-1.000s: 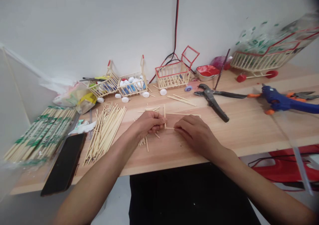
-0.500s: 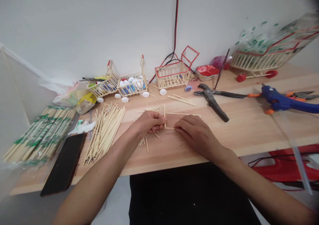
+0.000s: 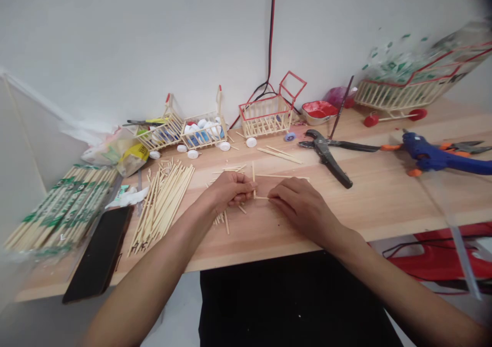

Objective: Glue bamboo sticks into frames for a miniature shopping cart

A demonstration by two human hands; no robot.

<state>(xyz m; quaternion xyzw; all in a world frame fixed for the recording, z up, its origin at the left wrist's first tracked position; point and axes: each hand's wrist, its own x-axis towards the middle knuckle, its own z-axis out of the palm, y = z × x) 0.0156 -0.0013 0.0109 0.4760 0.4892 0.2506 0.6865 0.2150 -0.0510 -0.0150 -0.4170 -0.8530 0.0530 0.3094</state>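
Between thumb and fingers, my left hand pinches a short wooden stick that points away from me. My right hand is closed on a second wooden stick, which runs crosswise and meets the near end of the first. Most of that second stick is hidden under my right fingers. A third, longer stick lies crosswise just beyond, its left end close to the short one. Loose cut sticks lie beneath and beside my left hand.
Left of my hands lie a stick pile, a phone and wrapped chopsticks. Small stick carts line the wall near red paint. On the right are a black-handled cutter and a blue glue gun.
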